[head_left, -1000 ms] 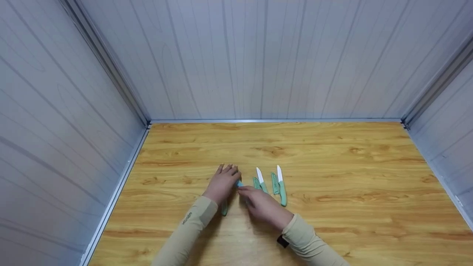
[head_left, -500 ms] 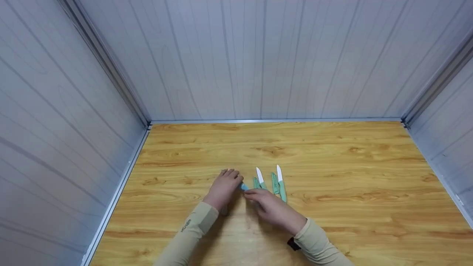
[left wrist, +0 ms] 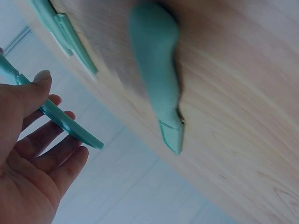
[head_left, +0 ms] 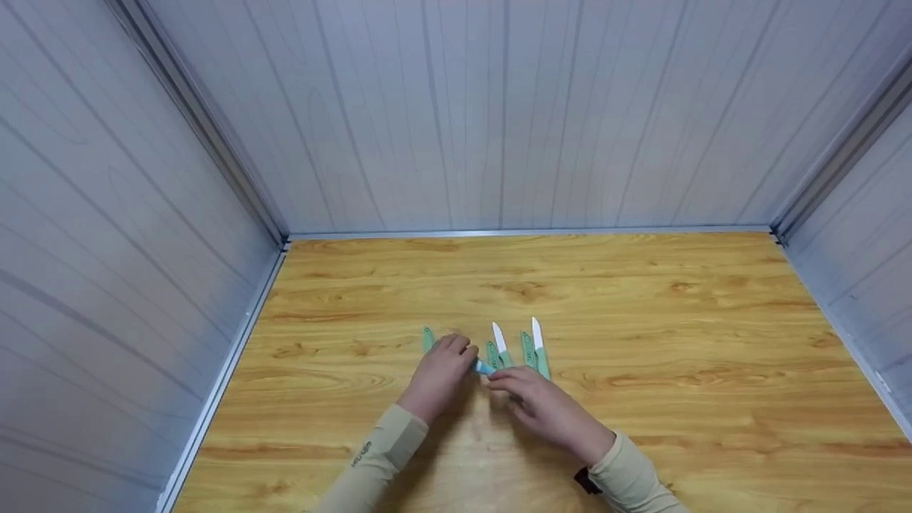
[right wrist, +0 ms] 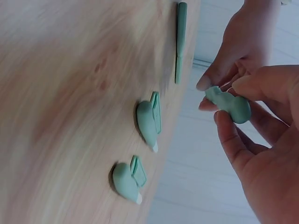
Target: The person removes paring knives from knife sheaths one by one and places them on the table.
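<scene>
Both hands hold one small paring knife (head_left: 484, 368) with a green handle and green sheath. My left hand (head_left: 443, 372) pinches the sheath (left wrist: 70, 125) between thumb and fingers. My right hand (head_left: 548, 407) grips the handle (right wrist: 237, 108) from the other end. No white blade shows between handle and sheath, which appear to meet in the left wrist view. Below the left hand, a sheathed green knife (left wrist: 156, 70) lies on the table, partly hidden in the head view. Right of the hands lie two bare white-bladed knives, one nearer (head_left: 500, 340) and one farther right (head_left: 538, 342).
Beside each bare knife lies its own green sheath, one on the left (head_left: 493, 354) and one on the right (head_left: 527, 350). The wood-grain table (head_left: 677, 356) is bounded by pale panel walls (head_left: 463, 121) at the back and both sides.
Both hands have shifted a little to the right and toward the person with the held knife. The tip of the sheathed knife on the table has come into view beyond the left hand.
</scene>
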A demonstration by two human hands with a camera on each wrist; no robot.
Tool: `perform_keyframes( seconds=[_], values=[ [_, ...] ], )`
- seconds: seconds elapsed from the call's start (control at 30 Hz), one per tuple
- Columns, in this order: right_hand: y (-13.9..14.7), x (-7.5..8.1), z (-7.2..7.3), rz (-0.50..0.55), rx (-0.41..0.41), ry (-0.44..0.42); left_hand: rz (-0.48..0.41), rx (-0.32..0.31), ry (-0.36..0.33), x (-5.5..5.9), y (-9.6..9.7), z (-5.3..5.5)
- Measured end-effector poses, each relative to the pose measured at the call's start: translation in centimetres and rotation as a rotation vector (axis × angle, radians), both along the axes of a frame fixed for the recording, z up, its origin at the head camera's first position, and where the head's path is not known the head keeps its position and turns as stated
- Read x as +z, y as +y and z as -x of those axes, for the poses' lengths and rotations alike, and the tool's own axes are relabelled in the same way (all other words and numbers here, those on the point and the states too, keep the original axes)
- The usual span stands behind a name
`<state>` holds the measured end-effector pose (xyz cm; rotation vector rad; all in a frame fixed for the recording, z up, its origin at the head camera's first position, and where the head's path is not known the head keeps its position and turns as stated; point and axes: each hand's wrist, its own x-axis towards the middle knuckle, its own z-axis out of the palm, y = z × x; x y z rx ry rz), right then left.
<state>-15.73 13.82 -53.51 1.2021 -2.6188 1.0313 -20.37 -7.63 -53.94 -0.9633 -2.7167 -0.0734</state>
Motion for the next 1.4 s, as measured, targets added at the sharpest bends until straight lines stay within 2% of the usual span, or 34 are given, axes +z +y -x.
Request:
perform_keyframes(
  seconds=[0.17, 0.33, 0.6, 0.77, 1.1, 1.27, 1.4],
  values=[
    [0.8, -0.2, -0.7, 0.019, -0.010, 0.042, 0.024, -0.021, 0.052, 0.2, 0.4, -0.9],
    [1.5, -0.6, -1.4, 0.017, -0.011, 0.055, -0.001, -0.045, 0.109, -0.1, 0.4, -1.7],
    [2.3, -0.6, -1.9, 0.008, -0.025, 0.040, -0.030, -0.024, 0.049, 0.1, 0.6, -2.8],
    [2.7, -0.7, -2.3, 0.014, -0.050, 0.089, -0.067, -0.022, 0.038, 0.4, 0.8, -3.4],
    [3.4, -0.6, -3.2, 0.063, -0.117, 0.172, -0.209, -0.037, 0.042, 0.6, 1.6, -4.4],
    [3.6, -0.5, -3.5, 0.027, -0.159, 0.268, -0.268, -0.048, 0.064, 0.3, 2.1, -5.1],
    [3.6, -0.7, -3.9, -0.010, -0.204, 0.294, -0.302, -0.042, 0.063, 0.0, 2.5, -5.7]
  ],
)
